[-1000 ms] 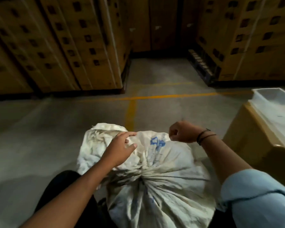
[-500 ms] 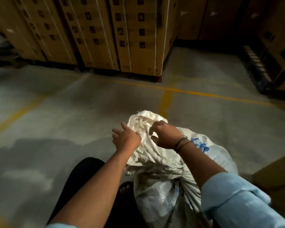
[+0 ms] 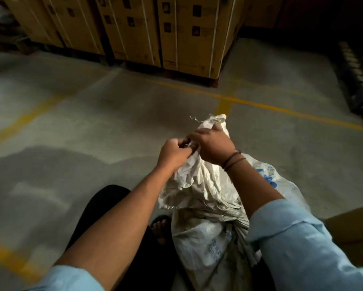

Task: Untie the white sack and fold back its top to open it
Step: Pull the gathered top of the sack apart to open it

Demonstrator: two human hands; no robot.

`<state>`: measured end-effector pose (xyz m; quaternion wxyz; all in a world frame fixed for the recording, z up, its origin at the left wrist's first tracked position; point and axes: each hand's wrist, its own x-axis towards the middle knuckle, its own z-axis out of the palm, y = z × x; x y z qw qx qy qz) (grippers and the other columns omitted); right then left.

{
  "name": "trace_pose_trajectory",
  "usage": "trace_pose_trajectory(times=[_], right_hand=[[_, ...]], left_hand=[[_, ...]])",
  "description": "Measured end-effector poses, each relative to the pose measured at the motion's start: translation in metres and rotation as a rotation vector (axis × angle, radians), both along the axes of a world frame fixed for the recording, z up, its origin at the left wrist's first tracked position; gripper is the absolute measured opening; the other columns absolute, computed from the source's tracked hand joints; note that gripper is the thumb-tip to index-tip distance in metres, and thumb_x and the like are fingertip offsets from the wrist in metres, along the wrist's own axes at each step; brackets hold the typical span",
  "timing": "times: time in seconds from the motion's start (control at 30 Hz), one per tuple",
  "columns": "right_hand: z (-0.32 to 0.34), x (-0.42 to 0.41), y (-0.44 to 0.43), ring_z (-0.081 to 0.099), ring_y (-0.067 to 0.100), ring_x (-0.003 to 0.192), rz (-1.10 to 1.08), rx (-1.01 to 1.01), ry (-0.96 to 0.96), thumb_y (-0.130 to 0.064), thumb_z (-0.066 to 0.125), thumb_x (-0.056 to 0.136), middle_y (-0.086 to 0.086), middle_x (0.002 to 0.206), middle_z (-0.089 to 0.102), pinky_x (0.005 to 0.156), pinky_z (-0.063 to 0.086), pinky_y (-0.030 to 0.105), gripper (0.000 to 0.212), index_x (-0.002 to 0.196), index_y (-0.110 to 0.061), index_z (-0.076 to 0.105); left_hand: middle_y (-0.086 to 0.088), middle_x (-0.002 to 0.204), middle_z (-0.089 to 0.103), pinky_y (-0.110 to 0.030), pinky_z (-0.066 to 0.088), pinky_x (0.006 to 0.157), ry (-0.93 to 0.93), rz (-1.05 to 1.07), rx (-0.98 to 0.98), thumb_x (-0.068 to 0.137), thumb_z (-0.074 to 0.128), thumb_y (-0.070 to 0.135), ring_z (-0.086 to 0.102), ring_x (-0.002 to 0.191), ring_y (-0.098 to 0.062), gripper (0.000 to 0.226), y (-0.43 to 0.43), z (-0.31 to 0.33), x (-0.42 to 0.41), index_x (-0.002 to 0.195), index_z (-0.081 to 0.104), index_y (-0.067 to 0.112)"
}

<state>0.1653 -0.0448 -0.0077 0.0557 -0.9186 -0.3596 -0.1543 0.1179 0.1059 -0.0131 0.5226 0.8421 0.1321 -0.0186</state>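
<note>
While the stacked cardboard boxes [image 3: 168, 32] are standing far back on the concrete floor [image 3: 75, 127] with its yellow lines [image 3: 260, 105], we are bending over the white sack [image 3: 210, 208], which is standing upright on that floor right in front of our legs, a cardboard box edge [image 3: 352, 223] just beside it at the right. We are seeing the sack's body bulging and full, and a tight gather is pinching it in about halfway up, under our right forearm, so we are judging that it is not yet open. Above that gather the loose top is rising in a crumpled bunch, and both hands are meeting on it. Our left hand [image 3: 173, 153] is curling its fingers [image 3: 186, 146] together on the cloth at the bunch's left side, and our right hand [image 3: 213, 147] is clamping over the same bunch from the right, the two touching. A thin frayed thread [image 3: 194, 119] is sticking out near the tip.

We are guessing the tie, which we cannot see clearly, is being worked loose here. Pulling hard on the top could be tipping the full sack over, since nothing is bracing its base. Tugging the wrong strand could be tightening the knot, and the worn weave could be tearing or fraying further under our grip.
</note>
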Motion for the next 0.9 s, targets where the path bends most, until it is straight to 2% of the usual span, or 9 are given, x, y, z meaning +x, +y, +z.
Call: trace_pose_trajectory(times=[0.1, 0.2, 0.3, 0.4, 0.5, 0.6, 0.73, 0.83, 0.9], right_hand=[[0.012, -0.002, -0.019, 0.063, 0.033, 0.062, -0.086, 0.061, -0.071, -0.018, 0.062, 0.076, 0.003, 0.084, 0.063, 0.051, 0.033, 0.027, 0.005, 0.081, -0.018, 0.064], [0.021, -0.012, -0.034, 0.052, 0.033, 0.045, -0.189, 0.048, -0.14, -0.024, 0.069, 0.07, 0.003, 0.084, 0.057, 0.043, 0.029, 0.025, 0.023, 0.089, -0.016, 0.058], [0.025, -0.023, -0.047, 0.055, 0.031, 0.056, -0.173, -0.032, -0.164, -0.035, 0.071, 0.073, 0.005, 0.089, 0.059, 0.049, 0.039, 0.032, 0.048, 0.111, -0.014, 0.05], [0.026, -0.035, -0.064, 0.059, 0.032, 0.109, 0.007, -0.16, -0.14, -0.03, 0.063, 0.083, 0.011, 0.112, 0.067, 0.089, 0.044, 0.045, 0.045, 0.123, -0.013, 0.051], [0.028, -0.054, -0.083, 0.065, 0.033, 0.094, 0.046, -0.136, 0.127, -0.019, 0.055, 0.087, 0.009, 0.117, 0.065, 0.072, 0.054, 0.041, 0.048, 0.134, -0.02, 0.046], [0.033, -0.076, -0.103, 0.065, 0.031, 0.091, -0.054, -0.052, 0.365, -0.036, 0.053, 0.089, 0.008, 0.118, 0.066, 0.068, 0.054, 0.04, 0.049, 0.135, -0.023, 0.042], [0.068, -0.1, -0.134, 0.063, 0.021, 0.079, -0.207, 0.175, 0.635, -0.042, 0.067, 0.088, 0.0, 0.095, 0.069, 0.067, 0.046, 0.032, 0.034, 0.112, -0.019, 0.059], [0.091, -0.115, -0.155, 0.057, 0.023, 0.063, -0.285, 0.204, 0.4, -0.023, 0.072, 0.079, -0.001, 0.069, 0.06, 0.056, 0.036, 0.028, 0.016, 0.075, -0.022, 0.056], [0.103, -0.13, -0.162, 0.054, 0.028, 0.055, -0.303, 0.168, 0.156, -0.021, 0.064, 0.074, 0.003, 0.067, 0.057, 0.051, 0.035, 0.028, 0.012, 0.075, -0.016, 0.054]], left_hand=[[0.011, 0.094, 0.075, -0.02, 0.054, 0.077, -0.039, -0.083, -0.009, 0.081, 0.08, 0.039, 0.07, 0.087, -0.002, 0.03, -0.002, 0.003, 0.001, 0.107, 0.074, 0.024], [0.015, 0.088, 0.074, -0.018, 0.053, 0.073, -0.094, -0.195, 0.01, 0.08, 0.081, 0.042, 0.069, 0.081, 0.003, 0.029, -0.007, 0.012, -0.001, 0.103, 0.074, 0.026], [0.014, 0.084, 0.077, -0.025, 0.053, 0.07, -0.089, -0.332, 0.058, 0.072, 0.083, 0.055, 0.071, 0.078, 0.001, 0.043, -0.009, 0.024, -0.005, 0.101, 0.077, 0.025], [0.012, 0.063, 0.07, -0.022, 0.043, 0.054, -0.069, -0.483, 0.154, 0.069, 0.088, 0.05, 0.058, 0.055, 0.006, 0.036, -0.016, 0.034, -0.011, 0.081, 0.074, 0.019], [0.011, 0.052, 0.057, -0.024, 0.037, 0.052, -0.102, -0.585, 0.328, 0.074, 0.085, 0.046, 0.048, 0.047, 0.004, 0.03, -0.033, 0.042, -0.021, 0.067, 0.066, 0.023], [0.004, 0.091, 0.066, -0.03, 0.047, 0.064, -0.275, -0.632, 0.578, 0.088, 0.068, 0.032, 0.066, 0.077, -0.017, 0.011, -0.061, 0.044, -0.036, 0.097, 0.069, 0.025], [0.0, 0.123, 0.052, -0.037, 0.055, 0.068, -0.635, -0.51, 0.762, 0.091, 0.056, 0.008, 0.063, 0.091, -0.029, 0.037, -0.091, 0.034, -0.05, 0.123, 0.062, 0.027], [-0.005, 0.134, 0.062, -0.045, 0.062, 0.073, -0.782, -0.512, 0.673, 0.091, 0.059, 0.004, 0.069, 0.1, -0.032, 0.047, -0.107, 0.039, -0.055, 0.132, 0.062, 0.026], [-0.005, 0.128, 0.068, -0.043, 0.06, 0.066, -0.808, -0.554, 0.542, 0.097, 0.05, 0.013, 0.073, 0.09, -0.033, 0.045, -0.119, 0.052, -0.065, 0.14, 0.056, 0.025]])
